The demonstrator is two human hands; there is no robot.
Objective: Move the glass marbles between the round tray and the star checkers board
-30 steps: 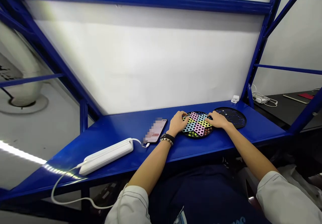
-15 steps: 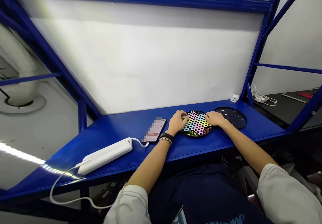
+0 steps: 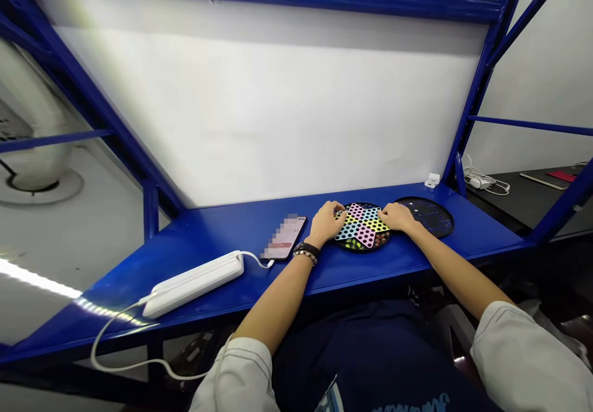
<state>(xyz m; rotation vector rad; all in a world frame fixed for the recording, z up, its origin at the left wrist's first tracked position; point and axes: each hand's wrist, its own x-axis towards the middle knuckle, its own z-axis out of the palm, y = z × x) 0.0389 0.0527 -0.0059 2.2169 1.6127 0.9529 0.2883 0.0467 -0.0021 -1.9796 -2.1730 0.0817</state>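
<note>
A round Chinese checkers board point(image 3: 361, 223) lies on the blue shelf, its star of pink, yellow and light-blue points full of dark holes. Small coloured pieces point(image 3: 356, 244) show in the black gaps round the star. My left hand point(image 3: 327, 222) is closed at the board's left edge, fingers curled and touching it. At the right edge, my right hand point(image 3: 397, 217) has its fingers bent over the rim. The fingertips of both hands are partly hidden. Just behind my right hand lies a black round lid point(image 3: 430, 217), partly covered by that hand.
A phone point(image 3: 287, 237) with a cable plugged in lies left of my left hand. Further left is a long white power strip point(image 3: 194, 284) with its cord. A white charger plug point(image 3: 432, 180) stands at the back right. Blue frame posts point(image 3: 472, 97) rise at the sides.
The view has shifted very slightly. Both hands stay at the board's edges, and the board and the lid keep their places.
</note>
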